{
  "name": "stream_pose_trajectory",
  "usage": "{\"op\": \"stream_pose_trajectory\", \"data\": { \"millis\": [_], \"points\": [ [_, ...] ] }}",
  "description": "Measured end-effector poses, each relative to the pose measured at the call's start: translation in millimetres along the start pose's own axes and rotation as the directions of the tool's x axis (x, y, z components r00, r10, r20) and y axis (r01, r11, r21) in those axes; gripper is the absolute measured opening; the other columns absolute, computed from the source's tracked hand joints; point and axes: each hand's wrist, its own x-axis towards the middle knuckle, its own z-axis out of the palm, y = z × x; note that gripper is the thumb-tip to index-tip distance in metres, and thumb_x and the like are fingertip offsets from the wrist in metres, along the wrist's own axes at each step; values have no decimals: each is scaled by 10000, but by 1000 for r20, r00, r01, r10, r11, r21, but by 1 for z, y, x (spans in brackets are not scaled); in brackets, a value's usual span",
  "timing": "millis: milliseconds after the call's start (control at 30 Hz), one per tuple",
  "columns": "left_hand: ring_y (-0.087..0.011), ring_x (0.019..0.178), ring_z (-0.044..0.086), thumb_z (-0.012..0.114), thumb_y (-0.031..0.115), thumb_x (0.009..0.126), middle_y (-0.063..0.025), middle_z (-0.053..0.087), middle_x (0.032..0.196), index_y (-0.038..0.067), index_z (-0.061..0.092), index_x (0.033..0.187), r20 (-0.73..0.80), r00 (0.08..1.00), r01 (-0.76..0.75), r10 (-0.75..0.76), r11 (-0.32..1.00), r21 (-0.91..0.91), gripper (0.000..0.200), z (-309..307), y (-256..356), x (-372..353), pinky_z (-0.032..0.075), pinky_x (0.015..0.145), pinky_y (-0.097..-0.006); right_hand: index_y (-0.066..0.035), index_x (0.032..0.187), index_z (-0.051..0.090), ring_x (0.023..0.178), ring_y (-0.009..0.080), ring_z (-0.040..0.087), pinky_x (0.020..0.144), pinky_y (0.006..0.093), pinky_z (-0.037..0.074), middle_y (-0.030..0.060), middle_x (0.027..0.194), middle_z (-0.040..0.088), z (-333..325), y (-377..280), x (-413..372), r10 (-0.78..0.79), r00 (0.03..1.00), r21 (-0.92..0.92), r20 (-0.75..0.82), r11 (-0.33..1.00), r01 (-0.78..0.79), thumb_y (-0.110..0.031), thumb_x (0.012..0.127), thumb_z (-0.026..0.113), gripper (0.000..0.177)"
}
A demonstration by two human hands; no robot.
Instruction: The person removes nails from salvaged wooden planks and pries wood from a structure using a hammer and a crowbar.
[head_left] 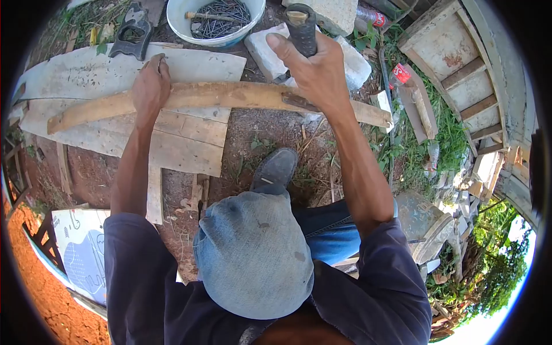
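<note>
A long wooden strip (pixel 230 95) lies crosswise in front of me, its left part over pale boards (pixel 190 135). My left hand (pixel 152 86) rests at the strip's upper edge on the left, fingers curled together; whatever they may pinch is too small to make out. My right hand (pixel 319 72) is wrapped round a dark handle (pixel 303 34) above the strip's right part. The handle's far end is hidden, so I cannot tell what tool it belongs to.
A white bucket of nails (pixel 198 40) stands beyond the strip, with a dark saw handle (pixel 133 34) to its left. Concrete blocks (pixel 336 17) lie right of it. A bottle (pixel 399 75) and a wooden frame (pixel 460 63) are at the right.
</note>
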Motion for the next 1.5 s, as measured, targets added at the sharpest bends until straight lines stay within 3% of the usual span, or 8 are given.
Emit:
{"op": "stream_pose_trajectory", "data": {
  "millis": [533,767,867,1167,1233,1333,1400,1500],
  "points": [
    [-395,998,648,491,227,953,-212,680,1084,107,613,1253,8,998,-70,70,997,-43,345,3,-1,3,495,840,-486,8,919,684,810,367,692,721,466,549,195,853,699,155,33,19,92,942,-536,322,838,101,-333,863,686,346],
    [-416,972,651,466,277,962,-225,688,1037,129,644,1223,28,1000,6,-6,1000,0,349,0,-3,1,496,838,-494,22,869,673,568,299,619,587,433,475,127,565,580,13,10,20,-80,996,-226,-47,972,68,-443,882,690,466],
    [-420,969,652,482,302,952,-236,685,1032,172,647,1228,27,1000,2,-3,1000,14,347,4,-7,3,497,834,-498,-27,698,610,513,89,487,482,274,379,11,550,523,-74,26,-28,192,929,-41,-315,976,-216,-445,894,700,470],
    [-394,932,673,496,302,937,-223,702,985,143,666,1211,-4,999,-41,41,999,-8,360,3,2,-1,501,833,-469,9,896,599,789,213,627,766,364,496,120,861,637,-95,57,-244,664,554,472,-503,747,-468,-264,924,684,287],
    [-391,928,675,497,298,935,-223,702,984,135,672,1200,-23,997,-76,76,997,1,357,5,2,1,502,830,-468,-6,964,592,1074,314,602,931,406,453,201,1145,602,-76,61,-276,265,853,-188,-450,906,-380,-63,862,662,136],
    [-387,919,678,499,288,931,-226,702,972,121,682,1181,-38,995,-96,97,995,42,352,6,-1,-2,504,825,-466,-36,1011,578,1249,386,493,1000,409,421,233,1310,506,-74,53,-307,282,935,-109,-217,944,-310,46,796,610,232],
    [-387,915,679,500,283,929,-228,703,962,114,687,1172,-55,992,-107,111,992,72,349,8,0,-1,506,821,-465,-39,1073,585,1251,383,512,1047,429,405,193,1328,514,-65,68,-330,460,879,149,-127,885,-441,89,786,583,315],
    [-388,903,681,499,271,921,-229,704,931,105,690,1159,-92,988,-123,128,991,60,347,11,-3,1,508,810,-464,-50,1206,545,1216,360,556,970,450,503,162,1349,508,-62,65,-335,672,734,983,92,57,-176,111,822,544,416]
  ]
}}
